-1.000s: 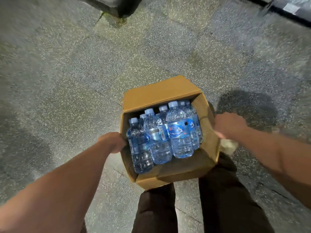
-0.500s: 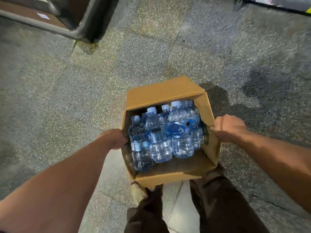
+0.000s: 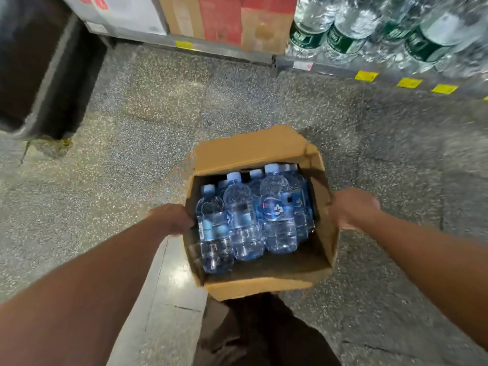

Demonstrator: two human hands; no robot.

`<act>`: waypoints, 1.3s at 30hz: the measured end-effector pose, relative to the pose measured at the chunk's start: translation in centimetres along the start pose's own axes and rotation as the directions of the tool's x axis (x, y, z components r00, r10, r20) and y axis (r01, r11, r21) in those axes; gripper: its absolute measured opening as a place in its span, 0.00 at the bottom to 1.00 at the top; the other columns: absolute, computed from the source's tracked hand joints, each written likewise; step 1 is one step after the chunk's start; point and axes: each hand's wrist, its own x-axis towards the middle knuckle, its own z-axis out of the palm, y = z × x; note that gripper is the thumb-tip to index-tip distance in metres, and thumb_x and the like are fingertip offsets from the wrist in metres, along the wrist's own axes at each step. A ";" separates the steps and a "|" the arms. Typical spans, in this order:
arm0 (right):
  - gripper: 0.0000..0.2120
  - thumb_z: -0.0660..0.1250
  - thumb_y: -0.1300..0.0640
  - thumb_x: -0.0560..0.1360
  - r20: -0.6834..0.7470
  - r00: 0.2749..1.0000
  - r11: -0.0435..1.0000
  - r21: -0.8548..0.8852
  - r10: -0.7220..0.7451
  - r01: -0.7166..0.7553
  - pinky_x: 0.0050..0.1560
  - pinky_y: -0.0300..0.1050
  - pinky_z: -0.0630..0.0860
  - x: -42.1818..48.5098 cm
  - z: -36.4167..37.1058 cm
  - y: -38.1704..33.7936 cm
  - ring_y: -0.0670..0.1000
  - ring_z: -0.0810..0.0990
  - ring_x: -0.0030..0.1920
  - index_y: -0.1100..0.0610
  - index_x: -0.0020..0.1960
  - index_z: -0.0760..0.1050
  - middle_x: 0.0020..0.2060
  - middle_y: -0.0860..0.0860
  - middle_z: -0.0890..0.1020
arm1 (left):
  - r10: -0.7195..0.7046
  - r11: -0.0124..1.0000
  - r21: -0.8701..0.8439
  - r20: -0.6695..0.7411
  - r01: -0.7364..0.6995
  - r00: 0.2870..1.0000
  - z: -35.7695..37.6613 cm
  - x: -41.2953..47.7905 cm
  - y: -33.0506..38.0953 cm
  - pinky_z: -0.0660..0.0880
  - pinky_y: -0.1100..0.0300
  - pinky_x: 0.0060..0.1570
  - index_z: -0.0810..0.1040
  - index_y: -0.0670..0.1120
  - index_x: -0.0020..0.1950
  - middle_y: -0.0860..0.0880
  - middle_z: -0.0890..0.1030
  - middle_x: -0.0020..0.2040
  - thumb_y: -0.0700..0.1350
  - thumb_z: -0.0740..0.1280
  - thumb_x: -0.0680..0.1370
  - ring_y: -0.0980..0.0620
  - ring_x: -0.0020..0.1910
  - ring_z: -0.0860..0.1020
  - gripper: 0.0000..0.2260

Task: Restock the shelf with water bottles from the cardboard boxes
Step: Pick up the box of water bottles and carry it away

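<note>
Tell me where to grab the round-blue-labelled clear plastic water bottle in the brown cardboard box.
Grip the clear plastic water bottle by its neck under the pale cap, coming from above: it stands upright, hemmed by neighbours in the brown cardboard box.

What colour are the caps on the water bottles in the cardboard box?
Pale blue, best in the head view: caps on the water bottles in the cardboard box.

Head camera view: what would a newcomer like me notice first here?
First, the open brown cardboard box at centre, held above a speckled stone floor and packed with clear plastic water bottles with blue labels. The person's left hand and right hand hold its two sides. At top right, larger green-labelled water bottles stand on a low shelf.
</note>
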 end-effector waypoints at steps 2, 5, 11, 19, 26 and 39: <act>0.10 0.61 0.58 0.75 0.024 0.997 0.997 0.012 0.075 -0.076 0.41 0.47 0.73 1.2 -1.5 1.5 0.57 0.80 0.50 0.56 0.53 0.79 0.48 0.54 0.81 | 0.034 0.999 0.004 0.006 -0.034 0.999 -2.8 1.7 2.0 0.74 0.56 0.53 0.80 0.46 0.52 0.47 0.79 0.44 0.53 0.62 0.75 0.47 0.47 0.78 0.14; 0.10 0.59 0.56 0.77 0.029 0.986 0.981 0.103 0.161 -0.163 0.48 0.49 0.76 2.4 -3.5 3.3 0.57 0.80 0.49 0.56 0.51 0.78 0.46 0.54 0.81 | 0.081 0.995 0.059 -0.030 -0.079 0.996 -6.4 3.8 4.6 0.73 0.55 0.56 0.79 0.45 0.58 0.45 0.81 0.55 0.53 0.61 0.76 0.45 0.55 0.78 0.17; 0.13 0.56 0.52 0.80 0.067 0.963 0.941 0.205 0.261 -0.270 0.54 0.54 0.76 5.2 -7.1 5.6 0.60 0.79 0.54 0.55 0.59 0.75 0.54 0.57 0.80 | 0.144 0.975 0.176 -0.036 -0.135 0.989 -13.7 7.7 8.5 0.72 0.53 0.59 0.78 0.44 0.59 0.44 0.79 0.59 0.52 0.63 0.77 0.44 0.59 0.77 0.16; 0.18 0.54 0.48 0.80 0.119 0.949 0.924 0.219 0.292 -0.312 0.51 0.51 0.76 11.1 -8.1 9.1 0.59 0.80 0.50 0.59 0.55 0.77 0.51 0.58 0.80 | 0.142 0.943 0.306 -0.002 -0.134 0.990 -20.7 13.2 14.4 0.72 0.53 0.57 0.76 0.45 0.62 0.45 0.78 0.61 0.53 0.62 0.78 0.45 0.59 0.77 0.17; 0.14 0.57 0.52 0.79 0.150 0.963 0.918 0.300 0.223 -0.260 0.47 0.49 0.76 19.1 -8.8 14.3 0.58 0.80 0.48 0.59 0.54 0.76 0.47 0.56 0.80 | 0.091 0.943 0.319 0.036 -0.098 0.995 -23.8 17.1 20.8 0.71 0.56 0.51 0.78 0.46 0.57 0.48 0.80 0.52 0.53 0.61 0.78 0.49 0.48 0.76 0.14; 0.13 0.59 0.52 0.78 0.186 0.960 0.909 0.325 0.210 -0.262 0.51 0.51 0.78 31.3 -9.3 20.4 0.59 0.79 0.49 0.59 0.49 0.78 0.44 0.57 0.79 | 0.105 0.929 0.352 0.044 -0.114 0.993 -28.5 26.5 30.3 0.73 0.53 0.51 0.78 0.46 0.52 0.49 0.77 0.43 0.51 0.62 0.78 0.48 0.45 0.76 0.11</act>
